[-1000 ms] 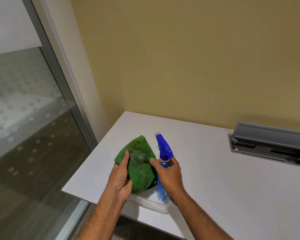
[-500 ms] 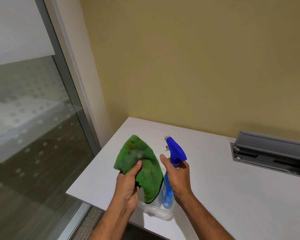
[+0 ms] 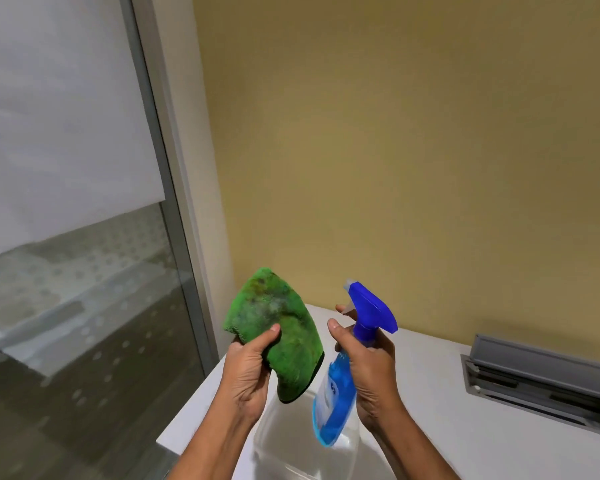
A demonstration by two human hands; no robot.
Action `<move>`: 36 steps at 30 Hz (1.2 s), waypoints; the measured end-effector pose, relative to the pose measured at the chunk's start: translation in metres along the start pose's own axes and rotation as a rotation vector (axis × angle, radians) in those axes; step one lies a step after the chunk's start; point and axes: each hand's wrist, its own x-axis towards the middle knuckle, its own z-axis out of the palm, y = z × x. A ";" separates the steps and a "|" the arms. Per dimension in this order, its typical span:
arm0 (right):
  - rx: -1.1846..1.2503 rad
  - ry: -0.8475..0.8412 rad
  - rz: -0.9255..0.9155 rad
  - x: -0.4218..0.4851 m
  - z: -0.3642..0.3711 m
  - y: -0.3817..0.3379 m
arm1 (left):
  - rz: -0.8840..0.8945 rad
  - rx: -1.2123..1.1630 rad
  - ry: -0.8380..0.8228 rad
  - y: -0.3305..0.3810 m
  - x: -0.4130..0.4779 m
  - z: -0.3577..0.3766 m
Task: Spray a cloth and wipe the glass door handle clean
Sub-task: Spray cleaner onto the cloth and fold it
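Note:
My left hand (image 3: 248,370) grips a green cloth (image 3: 281,327) with dark stains, held up in the air with its face toward the bottle. A spray bottle (image 3: 340,386) with blue liquid and a blue trigger head (image 3: 371,311) is in my right hand (image 3: 369,363), lifted off the table. Its nozzle points left at the cloth, a short gap away, and a finger lies on the trigger. The door handle is out of view.
A clear plastic tub (image 3: 291,448) sits on the white table (image 3: 437,403) under my hands. A grey cable box (image 3: 541,382) with its lid raised is set into the table at right. A glass panel with a grey frame (image 3: 174,216) stands at left, a yellow wall behind.
Both hands have risen from the tub, lifting the cloth and the bottle clear of the table. The view has tilted upward.

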 end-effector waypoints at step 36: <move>-0.205 -0.272 -0.060 -0.045 0.050 -0.101 | 0.076 0.141 -0.063 0.113 -0.044 0.021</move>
